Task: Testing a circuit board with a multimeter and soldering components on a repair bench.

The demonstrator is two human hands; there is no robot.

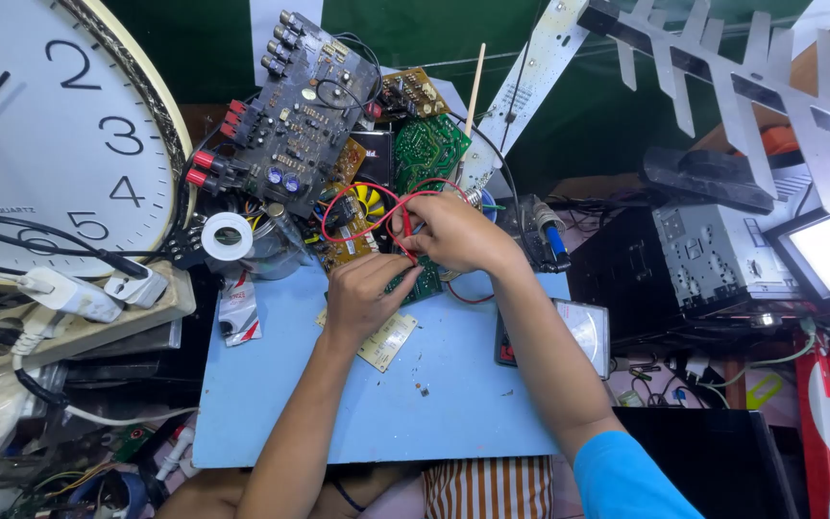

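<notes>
My left hand (362, 296) rests on the light blue work mat (453, 394), fingers curled on a green circuit board (425, 282) at the mat's far edge. My right hand (453, 234) sits just above it, pinching a red probe with red wire (357, 197) looping away to the left. The probe tip meets the green board between both hands. A small beige board (391, 338) lies under my left hand.
A pile of circuit boards (309, 115) stands behind the mat. A large wall clock (50, 135) and a power strip (69, 308) are at left, a white tape roll (227, 235) beside them. An analogue meter (583, 332) lies at right, near metal chassis units (713, 255).
</notes>
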